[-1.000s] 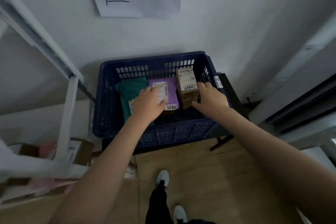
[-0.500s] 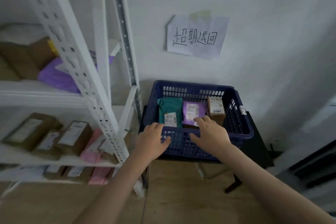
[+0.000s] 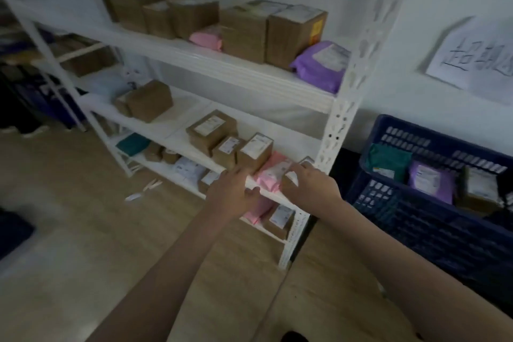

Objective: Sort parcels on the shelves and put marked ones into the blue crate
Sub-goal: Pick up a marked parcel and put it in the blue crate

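Observation:
The blue crate (image 3: 410,230) stands on the right and holds a green bag (image 3: 388,159), a purple bag (image 3: 430,180) and a brown box (image 3: 481,189). To its left is the white shelf rack (image 3: 337,119). On the middle shelf lie three labelled brown boxes (image 3: 254,151) and a pink bag (image 3: 270,175). My right hand (image 3: 311,186) curls over a small brown box (image 3: 290,176) at that shelf's right end. At the shelf's front edge beside the pink bag, my left hand (image 3: 233,194) holds nothing and its fingers are apart.
The top shelf carries several brown boxes (image 3: 294,33), a pink bag and a purple bag (image 3: 322,64). More parcels sit on the lower shelf (image 3: 280,219). A handwritten paper sign (image 3: 477,58) hangs on the wall above the crate. Wooden floor spreads to the left.
Both hands have left the crate and moved left to the middle shelf. The view swung left with them. My right hand has come onto the small box.

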